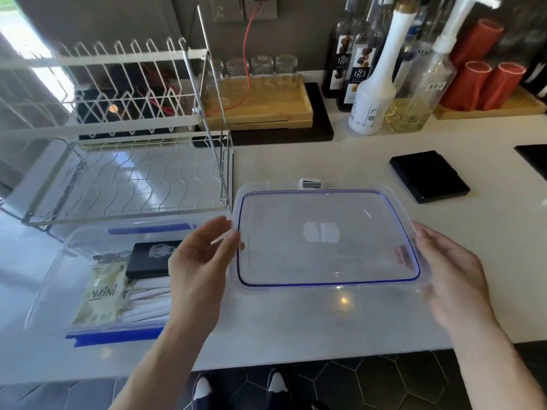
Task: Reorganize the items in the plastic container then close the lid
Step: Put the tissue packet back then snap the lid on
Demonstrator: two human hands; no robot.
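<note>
Now both hands, left hand (201, 261) and right hand (450, 270), grip the lid (322, 241)

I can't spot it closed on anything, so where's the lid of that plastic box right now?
The lid is off the container, held between the left hand and right hand over the white counter, right of the container.

One clear lid (325, 241), blue seal. One clear container (59, 279), inside: one black box (151, 258), one pale packet (102, 297). Two hands: left hand (201, 261), right hand (450, 270). One dish rack (124, 119). Four upturned glasses (262, 66). Three red cups (485, 75). Two black pads (429, 176) on counter.
</note>
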